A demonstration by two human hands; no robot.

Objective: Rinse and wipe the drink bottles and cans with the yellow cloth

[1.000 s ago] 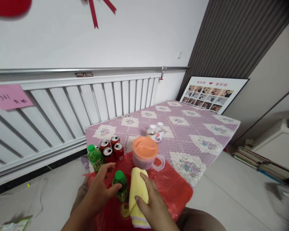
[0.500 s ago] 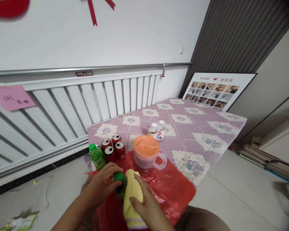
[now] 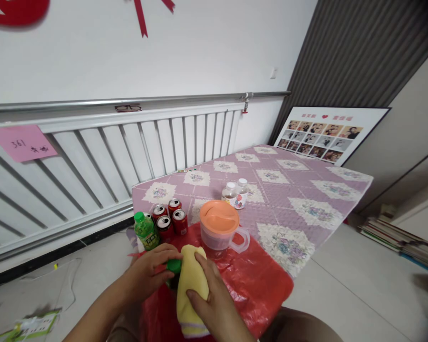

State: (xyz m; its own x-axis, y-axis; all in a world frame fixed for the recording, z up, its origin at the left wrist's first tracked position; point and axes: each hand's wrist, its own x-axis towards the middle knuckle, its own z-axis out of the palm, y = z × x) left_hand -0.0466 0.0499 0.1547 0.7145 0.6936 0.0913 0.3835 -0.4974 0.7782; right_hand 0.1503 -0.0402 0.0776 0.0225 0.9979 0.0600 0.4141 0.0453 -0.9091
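My left hand (image 3: 155, 270) grips a green-capped bottle (image 3: 174, 267) by its cap, thumb and fingers on either side. Most of that bottle is hidden behind a folded yellow cloth (image 3: 192, 289). My right hand (image 3: 214, 297) is closed round the cloth and presses it against the bottle's right side. Both hands are over a red plastic bag (image 3: 257, 280) spread at the near end of the table. A second green bottle (image 3: 146, 231) stands upright just beyond my left hand. A clear pitcher with an orange lid (image 3: 219, 217) stands on the bag's far part, its handle to the right.
Several red cans (image 3: 165, 223) stand grouped beside the green bottle. Two small white-capped bottles (image 3: 236, 194) are behind the pitcher. A purple flowered cloth (image 3: 271, 176) covers the table. A white radiator (image 3: 150, 142) runs along the wall; a photo board (image 3: 317, 135) leans at the far end.
The yellow cloth and my right hand have shifted slightly left and up, covering more of the held bottle. My left hand still grips its cap. The view has moved slightly.
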